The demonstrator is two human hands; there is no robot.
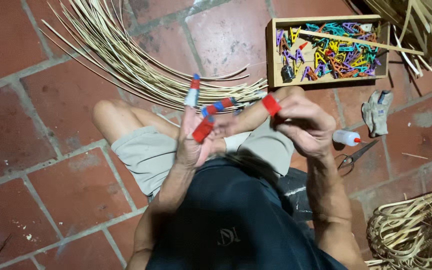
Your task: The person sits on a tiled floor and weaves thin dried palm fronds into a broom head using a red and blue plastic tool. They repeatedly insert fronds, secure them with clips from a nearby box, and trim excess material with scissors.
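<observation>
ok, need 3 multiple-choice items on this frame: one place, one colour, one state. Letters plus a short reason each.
1. Where does the wooden box of coloured clips stand?
A. on the tiled floor beyond the knees
B. on the person's lap
C. on a table

2. What colour is the tape on the right hand's finger?
A. green
B. red
C. yellow

3. What state is the left hand in?
A. closed in a fist
B. flat on the floor
C. raised, taped fingers spread, holding nothing visible

Answers: 
1 A, the box sits on red tiles beside the cane strips. 
2 B, a red band wraps that fingertip. 
3 C, its fingers stand apart above the lap.
</observation>
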